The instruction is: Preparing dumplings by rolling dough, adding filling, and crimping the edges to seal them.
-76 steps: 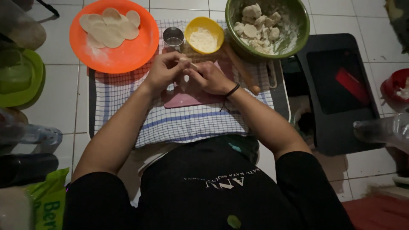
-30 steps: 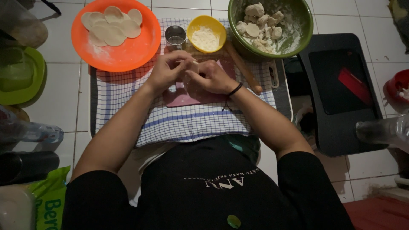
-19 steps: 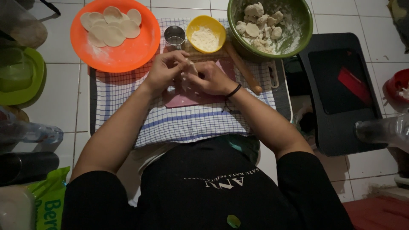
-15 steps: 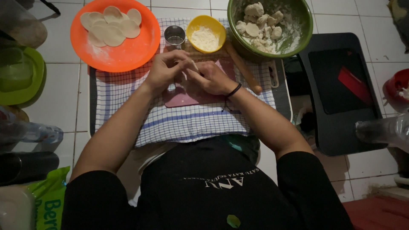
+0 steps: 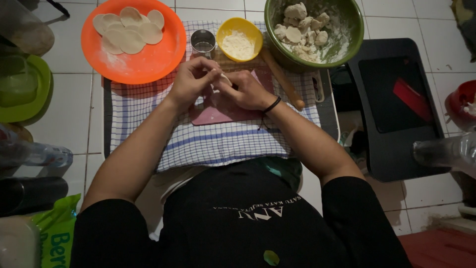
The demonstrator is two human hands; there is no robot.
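Note:
My left hand (image 5: 191, 79) and my right hand (image 5: 246, 90) meet over a pink board (image 5: 223, 110) on a blue-checked cloth (image 5: 218, 144). Both pinch a small pale piece of dough (image 5: 223, 77) between the fingertips; most of it is hidden by the fingers. Just beyond the hands stand a small metal cup (image 5: 203, 43) and a yellow bowl of flour (image 5: 239, 39). A wooden rolling pin (image 5: 281, 77) lies to the right of my right hand. A dark band circles my right wrist.
An orange plate (image 5: 144, 59) with several flat dough rounds sits far left. A green bowl (image 5: 347, 30) holds dough lumps at far right. A black tray (image 5: 396, 99) with a red object lies right. Green container, plastic bottles and a green bag stand at left on white floor tiles.
The hands stay together over the pink board, with the fingers shifting slightly as they work the dough. Nothing else has moved.

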